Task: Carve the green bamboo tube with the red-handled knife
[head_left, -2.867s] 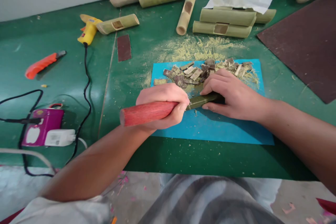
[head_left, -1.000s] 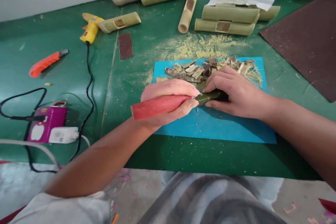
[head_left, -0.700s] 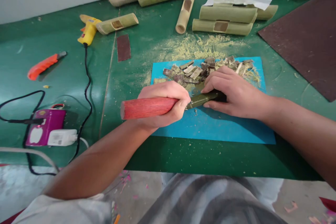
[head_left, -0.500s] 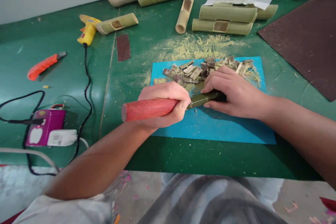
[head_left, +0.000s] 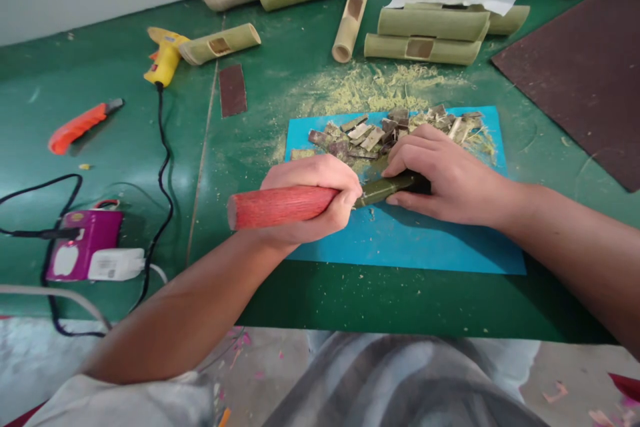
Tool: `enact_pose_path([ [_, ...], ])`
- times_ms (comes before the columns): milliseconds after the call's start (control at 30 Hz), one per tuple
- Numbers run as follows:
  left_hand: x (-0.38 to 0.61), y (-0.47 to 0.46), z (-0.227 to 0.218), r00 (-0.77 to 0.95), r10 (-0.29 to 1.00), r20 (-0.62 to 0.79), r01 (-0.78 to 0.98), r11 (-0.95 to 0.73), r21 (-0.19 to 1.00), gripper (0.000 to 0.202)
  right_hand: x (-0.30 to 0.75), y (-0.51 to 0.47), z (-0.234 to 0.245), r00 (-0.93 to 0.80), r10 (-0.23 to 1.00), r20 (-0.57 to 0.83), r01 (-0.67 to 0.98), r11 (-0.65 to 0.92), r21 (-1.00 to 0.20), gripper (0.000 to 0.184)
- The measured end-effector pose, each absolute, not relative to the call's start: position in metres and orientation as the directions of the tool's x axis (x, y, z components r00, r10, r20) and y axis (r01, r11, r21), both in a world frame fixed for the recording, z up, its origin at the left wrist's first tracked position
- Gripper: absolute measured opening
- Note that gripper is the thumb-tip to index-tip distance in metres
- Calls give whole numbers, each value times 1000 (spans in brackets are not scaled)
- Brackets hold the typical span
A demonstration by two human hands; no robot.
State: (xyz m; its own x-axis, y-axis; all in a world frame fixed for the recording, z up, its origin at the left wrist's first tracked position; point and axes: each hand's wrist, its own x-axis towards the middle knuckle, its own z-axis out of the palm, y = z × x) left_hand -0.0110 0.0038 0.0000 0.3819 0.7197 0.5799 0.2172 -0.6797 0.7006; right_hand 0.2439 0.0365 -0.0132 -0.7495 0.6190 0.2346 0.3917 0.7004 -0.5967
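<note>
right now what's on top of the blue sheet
Scraps and shavings lie on the far part of the blue sheet. The right hand holds a green bamboo piece on or above it; whatever they cover is hidden.

Chips [head_left: 373, 139] behind right hand [head_left: 445, 177], room nearside

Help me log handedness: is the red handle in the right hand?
No, the left hand grips the red handle, while the right hand holds the dark green bamboo.
</note>
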Motion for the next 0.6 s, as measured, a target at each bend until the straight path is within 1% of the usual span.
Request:
enact_pose_path([
  [133, -12, 2, 2, 413, 716, 563, 237, -682, 692, 16, 244, 36, -14, -745, 617, 252, 384, 706, -595, 15],
  [233, -12, 0, 3, 411, 726, 551, 295, -678, 674, 15, 243, 35, -13, -749, 616, 243, 389, 706, -592, 15],
  [300, -11, -1, 2, 404, 711, 575, 315, -698, 643, 11, 243, 35, -13, -749, 618, 237, 394, 704, -591, 16],
  [367, -9, -1, 1, 399, 683, 612, 287, -727, 624, 7, 243, 35, -12, -751, 621, 225, 400, 699, -593, 15],
  [467, -8, 0, -2, 354, 696, 624, 249, -714, 654, 6, 244, 36, -12, -754, 622, 210, 403, 692, -600, 15],
  [600, -8, 1, -3, 318, 743, 588, 248, -664, 705, 13, 244, 36, -14, -747, 624, 230, 397, 696, -598, 15],
])
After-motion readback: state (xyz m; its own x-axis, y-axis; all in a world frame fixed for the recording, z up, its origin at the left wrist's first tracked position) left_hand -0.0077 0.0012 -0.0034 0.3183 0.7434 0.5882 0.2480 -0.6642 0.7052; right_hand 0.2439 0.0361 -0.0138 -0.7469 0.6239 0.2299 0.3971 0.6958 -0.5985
